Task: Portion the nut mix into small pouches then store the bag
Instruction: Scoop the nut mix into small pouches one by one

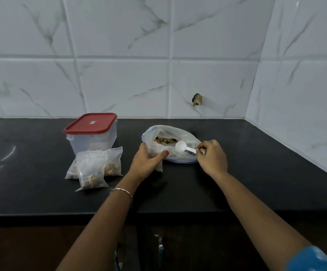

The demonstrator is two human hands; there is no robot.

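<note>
The big clear bag of nut mix (180, 156) lies open on the black counter, nuts (164, 141) showing at its mouth. My right hand (212, 156) pinches the handle of a white plastic scoop (182, 145) whose bowl is over the bag's opening. A small clear pouch (158, 163) stands upright at the bag's near left edge, gripped by my left hand (146, 163). Three filled pouches (92, 171) lie in a pile to the left.
A clear storage box with a red lid (92, 133) stands behind the filled pouches. The black counter (236, 182) meets tiled walls at the back and right, forming a corner. Its front edge runs below my forearms, with dark cabinet doors underneath.
</note>
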